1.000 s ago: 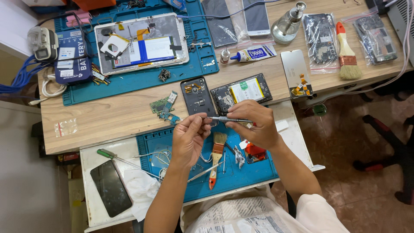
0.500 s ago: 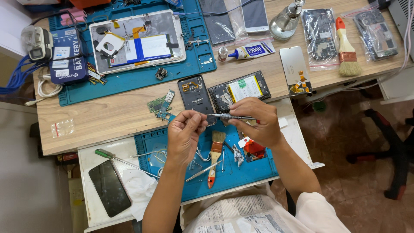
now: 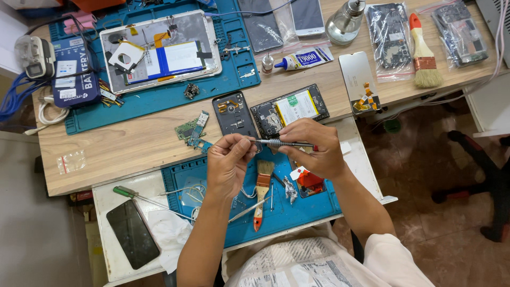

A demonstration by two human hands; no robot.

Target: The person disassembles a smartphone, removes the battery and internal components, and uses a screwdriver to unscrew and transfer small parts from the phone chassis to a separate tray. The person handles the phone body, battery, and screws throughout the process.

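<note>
My right hand (image 3: 314, 149) grips a slim metal screwdriver (image 3: 280, 143) held level, tip pointing left. My left hand (image 3: 228, 163) pinches at the tip end of that screwdriver with thumb and fingers; whatever tiny part lies between them is too small to see. Both hands hover over a small blue work mat (image 3: 289, 212). Just beyond them lies an opened phone (image 3: 289, 110) with its battery showing, and a dark phone frame (image 3: 234, 115) beside it. Under the hands rest a small orange-handled brush (image 3: 261, 192) and tweezers (image 3: 249, 209).
A large blue mat (image 3: 159, 98) carries an opened tablet (image 3: 160, 51). Nearby lie a small circuit board (image 3: 192, 130), a glue tube (image 3: 303, 58), a glass bottle (image 3: 345, 20), a wide paintbrush (image 3: 422, 52), a green-handled screwdriver (image 3: 138, 197) and a black phone (image 3: 132, 233). An office chair base (image 3: 481, 175) stands right.
Both hands stay together on the screwdriver with only slight finger shifts. The view has drifted a little, so the desk sits slightly lower and more to the right.
</note>
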